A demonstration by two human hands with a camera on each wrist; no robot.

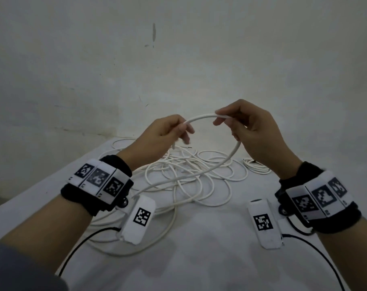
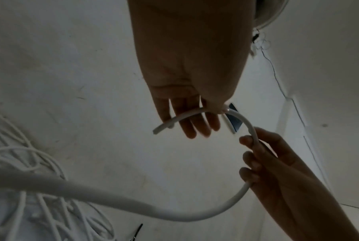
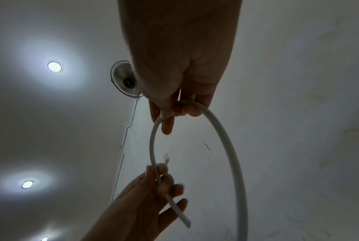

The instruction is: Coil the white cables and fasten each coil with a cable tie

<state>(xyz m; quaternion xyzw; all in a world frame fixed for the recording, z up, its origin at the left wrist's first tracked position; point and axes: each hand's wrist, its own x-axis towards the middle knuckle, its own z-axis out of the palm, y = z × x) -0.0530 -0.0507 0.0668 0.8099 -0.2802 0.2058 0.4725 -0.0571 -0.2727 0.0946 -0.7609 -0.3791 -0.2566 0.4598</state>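
White round plastic cable (image 1: 201,118) arches above the bench's (image 1: 199,259) far middle, pinched near its free end by the left hand (image 1: 157,136) and farther along by the right hand (image 1: 256,131).

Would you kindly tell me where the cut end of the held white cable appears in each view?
Head: cable end, centre, below left hand.
Left wrist, centre-left, past the fingers.
Right wrist, lower centre.
Shared landmark: right hand gripping the arc.

Cable tangle (image 1: 191,175) clutters table (image 1: 220,259) centre; bare cloth near edge, between wrists.
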